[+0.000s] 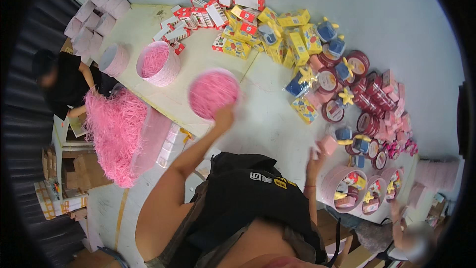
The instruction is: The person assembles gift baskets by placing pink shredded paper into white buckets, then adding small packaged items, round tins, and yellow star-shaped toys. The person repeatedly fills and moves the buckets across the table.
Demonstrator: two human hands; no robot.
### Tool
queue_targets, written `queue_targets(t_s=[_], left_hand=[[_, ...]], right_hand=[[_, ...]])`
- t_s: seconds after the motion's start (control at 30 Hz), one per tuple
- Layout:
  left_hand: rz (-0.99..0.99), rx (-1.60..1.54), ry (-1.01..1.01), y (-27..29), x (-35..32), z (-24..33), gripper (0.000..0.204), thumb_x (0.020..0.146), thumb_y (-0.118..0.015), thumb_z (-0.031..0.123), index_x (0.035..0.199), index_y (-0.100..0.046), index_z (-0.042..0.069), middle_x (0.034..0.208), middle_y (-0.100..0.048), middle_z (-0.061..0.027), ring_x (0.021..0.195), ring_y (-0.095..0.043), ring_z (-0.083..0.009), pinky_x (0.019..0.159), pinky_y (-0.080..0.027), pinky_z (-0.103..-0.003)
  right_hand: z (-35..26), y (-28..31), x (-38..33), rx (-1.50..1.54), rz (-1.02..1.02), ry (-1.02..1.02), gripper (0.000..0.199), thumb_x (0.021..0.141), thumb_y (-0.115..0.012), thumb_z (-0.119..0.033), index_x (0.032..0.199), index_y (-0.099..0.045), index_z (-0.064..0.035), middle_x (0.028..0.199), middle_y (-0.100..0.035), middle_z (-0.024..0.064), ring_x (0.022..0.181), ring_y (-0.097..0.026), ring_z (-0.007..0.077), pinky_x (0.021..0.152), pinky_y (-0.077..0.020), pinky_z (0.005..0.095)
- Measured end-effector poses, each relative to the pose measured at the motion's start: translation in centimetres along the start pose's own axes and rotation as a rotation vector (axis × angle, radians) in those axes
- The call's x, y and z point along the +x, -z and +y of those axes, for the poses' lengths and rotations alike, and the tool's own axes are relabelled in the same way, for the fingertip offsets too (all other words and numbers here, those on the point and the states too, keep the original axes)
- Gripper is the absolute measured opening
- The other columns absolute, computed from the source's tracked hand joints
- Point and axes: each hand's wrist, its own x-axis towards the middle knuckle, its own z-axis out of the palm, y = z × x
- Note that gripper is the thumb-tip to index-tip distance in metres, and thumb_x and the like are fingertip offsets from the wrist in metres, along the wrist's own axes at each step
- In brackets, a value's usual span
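Observation:
My left hand (224, 118) is closed on the near rim of a round pale pink box (236, 87), which looks slightly blurred. Pink shredded paper (212, 93) fills that box. To the right, my right hand (313, 163) has its fingers at a small pink carton (328, 145) and appears to grip it; part of the grip is hidden. Just beyond the carton lie blue pouches with yellow star shapes (343, 133) and dark red round tins (332, 111). Below it stands a filled round box (327, 183) with mixed items inside.
Red-and-white cartons (216, 14) and yellow cartons (297, 47) are heaped along the back. Another paper-filled round box (171, 67) stands left. A co-worker (67, 77) handles a large pile of pink shreds (116, 134); another person (396, 238) is at lower right.

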Motion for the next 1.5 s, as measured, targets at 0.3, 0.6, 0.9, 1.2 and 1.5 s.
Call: queue_targets(t_s=[0.3, 0.6, 0.9, 1.2, 1.5], left_hand=[[0.206, -1.051, 0.532, 1.2, 24.3, 10.5, 0.081, 0.079, -0.081, 0.041, 0.135, -0.035, 0.003, 0.126, -0.049, -0.0125, 0.097, -0.056, -0.0218, 0.077, -0.051, -0.035], [0.666, -1.226, 0.819, 1.0, 35.3, -0.7, 0.062, 0.076, -0.079, 0.029, 0.116, -0.042, 0.0, 0.104, -0.058, -0.0118, 0.076, -0.063, -0.0207, 0.048, -0.053, -0.032], [0.281, -1.092, 0.219, 13.3, 11.1, 7.3, 0.033, 0.086, -0.07, 0.009, 0.115, -0.06, -0.001, 0.097, -0.059, -0.0024, 0.087, -0.056, -0.0115, 0.073, -0.048, -0.025], [-0.315, -0.77, -0.181, 8.7, 10.2, 14.0, 0.042, 0.087, -0.071, 0.014, 0.127, -0.06, 0.004, 0.117, -0.067, -0.012, 0.098, -0.066, -0.0195, 0.082, -0.052, -0.031], [-0.55, -0.22, -0.471, 3.1, 12.9, 16.0, 0.045, 0.082, -0.071, 0.014, 0.126, -0.062, 0.01, 0.107, -0.062, -0.0121, 0.101, -0.06, -0.031, 0.089, -0.049, -0.038]], right_hand=[[-5.7, -4.3, 1.0, 0.42, -0.406, -0.483, 0.066, 0.095, -0.062, -0.034, 0.146, -0.035, -0.0024, 0.144, -0.044, 0.0169, 0.126, -0.049, 0.0275, 0.103, -0.0419, 0.0404], [-2.2, -3.4, 8.2, 0.088, -0.159, -0.143, 0.042, 0.091, -0.067, -0.02, 0.127, -0.057, 0.0005, 0.13, -0.059, 0.0157, 0.121, -0.055, 0.0253, 0.096, -0.0474, 0.0387], [-6.4, -18.0, 31.7, -0.135, 0.048, 0.362, 0.061, 0.074, -0.08, -0.02, 0.125, -0.056, 0.0026, 0.105, -0.068, 0.0159, 0.098, -0.065, 0.0298, 0.083, -0.0505, 0.0378], [-10.5, -8.9, 19.8, 0.622, -0.175, -0.154, 0.033, 0.086, -0.071, -0.013, 0.113, -0.06, 0.0023, 0.098, -0.066, 0.0075, 0.08, -0.065, 0.0142, 0.068, -0.0538, 0.0264], [-5.7, -4.2, 2.7, 0.8, -0.234, -0.493, 0.05, 0.084, -0.066, 0.003, 0.129, -0.046, -0.0039, 0.123, -0.06, 0.0105, 0.11, -0.062, 0.0201, 0.095, -0.0498, 0.033]])
